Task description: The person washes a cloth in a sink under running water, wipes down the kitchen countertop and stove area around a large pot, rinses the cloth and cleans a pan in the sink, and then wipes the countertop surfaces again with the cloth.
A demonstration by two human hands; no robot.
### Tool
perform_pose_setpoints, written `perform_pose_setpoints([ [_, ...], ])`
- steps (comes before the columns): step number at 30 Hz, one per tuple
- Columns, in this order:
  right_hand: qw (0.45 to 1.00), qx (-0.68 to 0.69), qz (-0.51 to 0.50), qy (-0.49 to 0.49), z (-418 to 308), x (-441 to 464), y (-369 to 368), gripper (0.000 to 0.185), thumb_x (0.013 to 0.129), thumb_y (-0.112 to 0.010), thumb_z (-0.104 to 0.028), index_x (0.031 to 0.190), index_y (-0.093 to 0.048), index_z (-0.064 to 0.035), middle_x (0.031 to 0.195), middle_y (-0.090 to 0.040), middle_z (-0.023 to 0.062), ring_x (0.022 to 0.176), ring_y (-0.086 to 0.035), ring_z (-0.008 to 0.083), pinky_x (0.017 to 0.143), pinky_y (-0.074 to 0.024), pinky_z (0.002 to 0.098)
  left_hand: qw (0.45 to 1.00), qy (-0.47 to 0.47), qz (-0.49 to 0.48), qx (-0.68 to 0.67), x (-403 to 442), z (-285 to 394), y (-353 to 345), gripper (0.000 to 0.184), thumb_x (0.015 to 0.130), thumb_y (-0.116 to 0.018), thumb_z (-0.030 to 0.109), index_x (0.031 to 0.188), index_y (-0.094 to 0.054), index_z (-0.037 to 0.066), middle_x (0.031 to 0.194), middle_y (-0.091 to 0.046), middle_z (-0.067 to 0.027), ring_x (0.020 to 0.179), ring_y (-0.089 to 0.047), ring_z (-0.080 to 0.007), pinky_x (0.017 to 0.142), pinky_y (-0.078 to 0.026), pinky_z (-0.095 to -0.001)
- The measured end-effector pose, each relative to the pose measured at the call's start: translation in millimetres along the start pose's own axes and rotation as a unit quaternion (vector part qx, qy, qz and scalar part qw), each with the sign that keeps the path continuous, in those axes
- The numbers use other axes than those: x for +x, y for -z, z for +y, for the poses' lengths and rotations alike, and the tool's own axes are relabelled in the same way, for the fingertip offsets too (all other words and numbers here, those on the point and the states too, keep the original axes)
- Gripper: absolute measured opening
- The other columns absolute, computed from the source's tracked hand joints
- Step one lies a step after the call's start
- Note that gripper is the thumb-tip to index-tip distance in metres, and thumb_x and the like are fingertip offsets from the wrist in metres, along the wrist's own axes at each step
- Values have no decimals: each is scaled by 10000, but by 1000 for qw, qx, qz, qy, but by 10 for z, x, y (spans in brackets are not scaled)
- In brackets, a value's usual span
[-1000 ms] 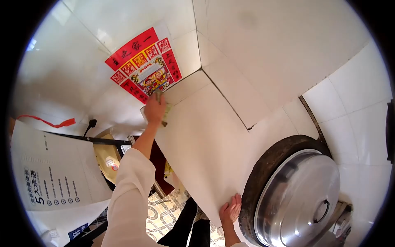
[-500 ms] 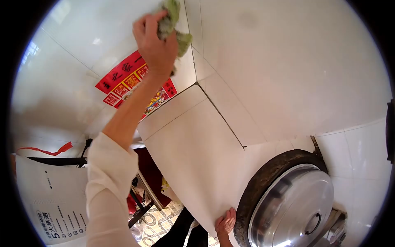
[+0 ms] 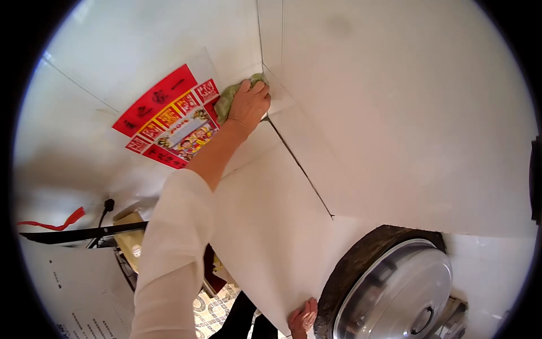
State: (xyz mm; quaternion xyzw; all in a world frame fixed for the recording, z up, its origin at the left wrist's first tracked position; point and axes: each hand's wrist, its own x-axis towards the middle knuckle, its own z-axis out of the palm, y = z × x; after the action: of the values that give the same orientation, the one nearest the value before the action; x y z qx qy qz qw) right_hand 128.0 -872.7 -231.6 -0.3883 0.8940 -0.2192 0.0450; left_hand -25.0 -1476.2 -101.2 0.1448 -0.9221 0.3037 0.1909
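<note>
My left hand (image 3: 249,107) is closed around a green cloth (image 3: 227,101) and presses it against the white tiled wall, low in the corner. It is just to the right of a red poster (image 3: 169,116) with printed characters and a colourful picture. The cloth is bunched up, partly hidden under my fingers. My right hand (image 3: 303,317) lies on the edge of the white counter (image 3: 265,226), fingers stretched out, holding nothing. Beside it is the dark round rim (image 3: 353,263) around a large pot with a shiny metal lid (image 3: 398,294).
A black plug with a cord (image 3: 108,204) and a red ribbon (image 3: 59,224) are at the left. Below them is a white printed panel (image 3: 79,282). Patterned floor (image 3: 212,311) shows past the counter edge, near my dark-clothed legs (image 3: 240,316).
My left hand has brought the cloth down the wall and slightly right, into the corner by the counter. More of the poster shows. My right hand stays at the counter edge; the view has shifted somewhat.
</note>
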Motion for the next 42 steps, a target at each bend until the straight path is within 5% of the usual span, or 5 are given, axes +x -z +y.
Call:
perform_pose_setpoints([
  [7, 1000, 1, -10, -18, 50, -45, -7, 433, 749, -512, -57, 1163, -440, 48, 1204, -466, 252, 1114, -472, 436, 967, -387, 531, 962, 70, -199, -172, -546, 628, -717, 198, 777, -574, 116, 960, -649, 131, 936, -602, -5, 1025, -531, -185, 854, -395, -356],
  [21, 1000, 17, -3, -6, 34, -107, 44, 395, 789, -516, -76, 1161, -440, 36, 1227, -465, 241, 1156, -457, 430, 964, -393, 524, 931, 288, -183, -130, -1518, 840, -493, 428, 766, -601, 179, 1178, -510, 108, 1168, -472, -104, 1100, -486, -331, 806, -509, -470],
  [27, 999, 28, 12, -13, -2, -67, 97, 430, 757, -530, -45, 1170, -436, 28, 1243, -463, 235, 1172, -454, 422, 971, -393, 509, 875, 429, -197, -106, -2449, 670, 21, 442, 769, -583, 196, 1201, -512, 133, 1253, -441, -89, 1136, -450, -361, 826, -502, -504],
  [36, 999, 22, 39, -8, -38, -99, 95, 433, 779, -528, -38, 1198, -441, 32, 1290, -456, 215, 1227, -426, 389, 1006, -366, 472, 861, 417, -132, -260, -2999, 1535, 1260, 344, 760, -575, 149, 1104, -584, 135, 1102, -532, -86, 1062, -510, -292, 826, -491, -433],
  [42, 999, 28, 41, -14, -21, -131, 70, 414, 801, -519, -54, 1200, -443, 24, 1301, -452, 194, 1246, -412, 368, 1033, -344, 450, 814, 304, -54, -492, -3667, 2790, 2552, 275, 638, -600, 25, 888, -623, 136, 875, -593, -67, 768, -589, -261, 627, -504, -362],
])
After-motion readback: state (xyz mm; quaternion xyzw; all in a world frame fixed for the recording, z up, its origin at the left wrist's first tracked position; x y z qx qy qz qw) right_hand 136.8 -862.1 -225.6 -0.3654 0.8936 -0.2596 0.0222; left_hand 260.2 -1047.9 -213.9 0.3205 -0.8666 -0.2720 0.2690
